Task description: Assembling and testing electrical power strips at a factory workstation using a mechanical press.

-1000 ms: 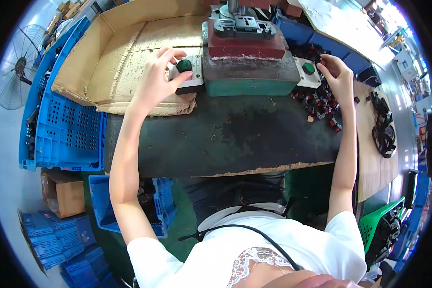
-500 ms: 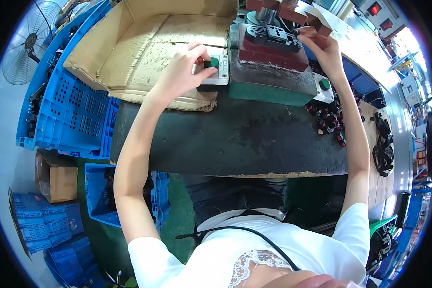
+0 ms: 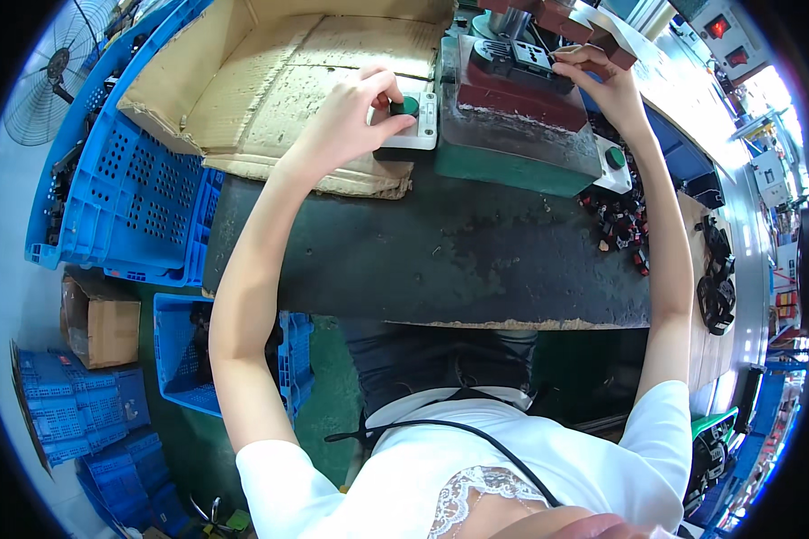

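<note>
My left hand (image 3: pixel 355 112) is curled round a green push button (image 3: pixel 410 106), its thumb and forefinger on either side. The button sits on a small white control box (image 3: pixel 427 121) at the left of the press base. With its fingers pinched, my right hand (image 3: pixel 609 85) holds the right end of a black plastic part with socket-like openings (image 3: pixel 530 58). That part lies on a dark red block (image 3: pixel 517 108), which rests on a green and grey metal base (image 3: pixel 512 157). Dark red press pieces (image 3: pixel 562 20) hang just above and behind my right fingers.
An open cardboard box (image 3: pixel 270 81) lies left of the press, beside blue crates (image 3: pixel 144 193). A second green button (image 3: pixel 615 158) is at the base's right. Small black and red parts (image 3: pixel 616 220) are heaped below it. Black looped pieces (image 3: pixel 716 292) lie further right.
The whole scene has shifted slightly in view. Both hands stay at the same places, the left at the green button and the right at the end of the black socket part.
</note>
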Motion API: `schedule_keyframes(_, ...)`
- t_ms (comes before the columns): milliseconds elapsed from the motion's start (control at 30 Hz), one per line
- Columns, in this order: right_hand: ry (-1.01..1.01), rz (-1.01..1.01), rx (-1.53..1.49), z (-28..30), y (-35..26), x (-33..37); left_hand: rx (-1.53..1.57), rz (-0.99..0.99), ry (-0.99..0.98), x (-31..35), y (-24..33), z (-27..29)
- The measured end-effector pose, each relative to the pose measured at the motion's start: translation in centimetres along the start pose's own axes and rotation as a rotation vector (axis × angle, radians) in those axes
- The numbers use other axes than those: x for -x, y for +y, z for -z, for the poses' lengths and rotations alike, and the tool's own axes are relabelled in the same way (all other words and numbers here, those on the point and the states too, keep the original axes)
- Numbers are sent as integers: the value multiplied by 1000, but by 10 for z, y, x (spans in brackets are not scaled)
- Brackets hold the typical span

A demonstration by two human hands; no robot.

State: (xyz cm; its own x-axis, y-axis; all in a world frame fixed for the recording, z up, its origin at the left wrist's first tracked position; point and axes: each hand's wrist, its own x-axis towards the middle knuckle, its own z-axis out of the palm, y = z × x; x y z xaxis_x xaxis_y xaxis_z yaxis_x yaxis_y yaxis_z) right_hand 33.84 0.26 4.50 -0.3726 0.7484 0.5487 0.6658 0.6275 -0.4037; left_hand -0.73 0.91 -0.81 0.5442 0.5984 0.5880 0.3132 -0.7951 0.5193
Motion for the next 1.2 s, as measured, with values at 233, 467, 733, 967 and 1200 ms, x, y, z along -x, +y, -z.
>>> schedule_keyframes(233,-52,-86,-82,1,5,1,46,44,-14,-1,-3,1)
schedule_keyframes(467,-133,-217,-50,10,-11,-2,191,186,-24,0,-6,5)
schedule_keyframes(733,-50,-12,114,34,-13,21,-119,-95,-24,1,5,4)
schedule_keyframes(967,-303,-193,213,61,-48,74,-322,-140,-50,1,26,2)
schedule_keyframes(1200,-180,-172,274,47,-42,105,-417,-119,-105,0,33,3)
